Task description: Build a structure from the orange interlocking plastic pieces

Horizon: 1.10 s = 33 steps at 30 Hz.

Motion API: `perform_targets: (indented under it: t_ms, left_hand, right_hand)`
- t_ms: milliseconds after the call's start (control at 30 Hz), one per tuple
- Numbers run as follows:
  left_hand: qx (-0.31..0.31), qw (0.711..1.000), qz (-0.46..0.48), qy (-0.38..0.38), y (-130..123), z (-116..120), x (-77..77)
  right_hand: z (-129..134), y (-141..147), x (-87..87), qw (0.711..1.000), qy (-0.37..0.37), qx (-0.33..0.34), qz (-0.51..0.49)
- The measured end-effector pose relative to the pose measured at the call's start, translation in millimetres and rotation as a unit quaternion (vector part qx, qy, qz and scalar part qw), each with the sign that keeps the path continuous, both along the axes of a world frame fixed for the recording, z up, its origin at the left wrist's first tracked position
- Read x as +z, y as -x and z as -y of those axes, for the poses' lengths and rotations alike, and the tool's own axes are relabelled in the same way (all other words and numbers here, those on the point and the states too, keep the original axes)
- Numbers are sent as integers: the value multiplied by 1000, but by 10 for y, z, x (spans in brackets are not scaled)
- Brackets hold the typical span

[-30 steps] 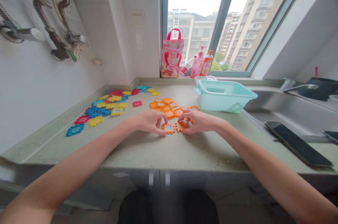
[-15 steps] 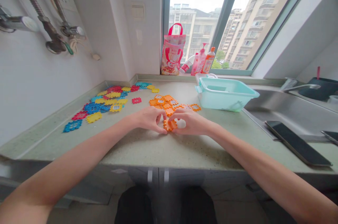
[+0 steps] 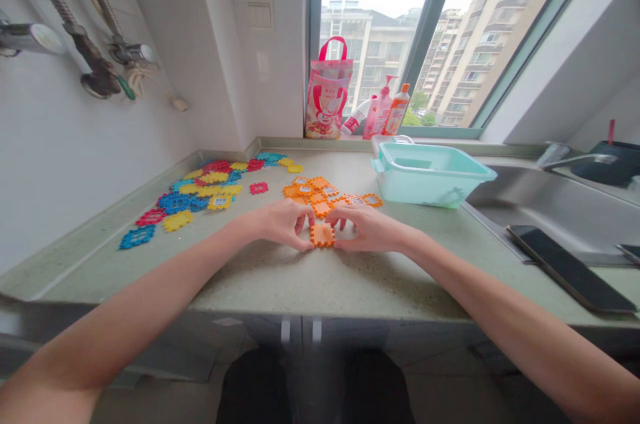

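Note:
An orange notched piece (image 3: 323, 235) is held between my two hands over the counter (image 3: 300, 284). My left hand (image 3: 287, 224) grips its left edge with thumb and fingers. On its right edge are the thumb and fingers of my right hand (image 3: 367, 229). Just behind lies a loose pile of orange pieces (image 3: 320, 201), some with white window patterns. To the left, a larger heap of blue pieces (image 3: 175, 203), yellow pieces (image 3: 214, 177) and red pieces (image 3: 151, 217) spreads along the wall. A single red piece (image 3: 259, 188) lies apart from it.
A mint-green tub (image 3: 433, 184) stands behind my right hand, beside the steel sink (image 3: 540, 204). A black phone (image 3: 565, 271) lies at the sink's front edge. On the sill are a pink bag (image 3: 327, 101) and bottles (image 3: 395, 111).
The orange piece between my hands now shows its flat face more fully, and my right fingers have shifted to its right edge. The view has moved slightly.

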<state>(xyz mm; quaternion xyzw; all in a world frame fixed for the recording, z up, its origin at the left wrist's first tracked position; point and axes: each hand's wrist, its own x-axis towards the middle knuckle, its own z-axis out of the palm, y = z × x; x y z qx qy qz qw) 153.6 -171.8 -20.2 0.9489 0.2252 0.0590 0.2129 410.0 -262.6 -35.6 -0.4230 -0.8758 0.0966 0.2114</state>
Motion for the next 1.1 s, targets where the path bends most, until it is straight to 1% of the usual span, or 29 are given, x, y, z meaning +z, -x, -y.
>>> perform_targets:
  t_ms: [133,367,500,633,667,733,833,900,967,1100]
  left_hand:
    - [-2,1000,-4,13,0,0,14]
    - [9,1000,4,-21,-21,24,2]
    - [12,1000,15,-24,-39,46,-22]
    - [2,1000,9,-24,12,-36,34]
    - [7,999,13,-36,40,-86,58]
    - [38,995,37,-79,107,-212,100]
    - [79,982,72,-156,191,-389,104]
    - [80,975,71,-193,207,-451,64]
    - [76,973,60,-212,186,-463,7]
    - [43,976,66,-202,91,-428,-95]
  right_hand:
    - [-23,9,-31,1000,-4,-1,0]
    - [-35,11,-41,1000,-3,6,-2]
    - [-25,26,-36,1000,-3,4,-4]
    - [-10,10,5,1000,-1,13,-5]
    - [-13,-5,17,1000,-6,14,-6]
    - [-34,-47,27,1000,-25,5,-14]
    - [-112,-106,-10,996,-77,-32,-18]
    - [-183,-121,-63,992,-111,-56,-2]
    - [-258,-112,-117,989,-131,-66,24]
    - [-373,-69,-178,989,-128,-57,56]
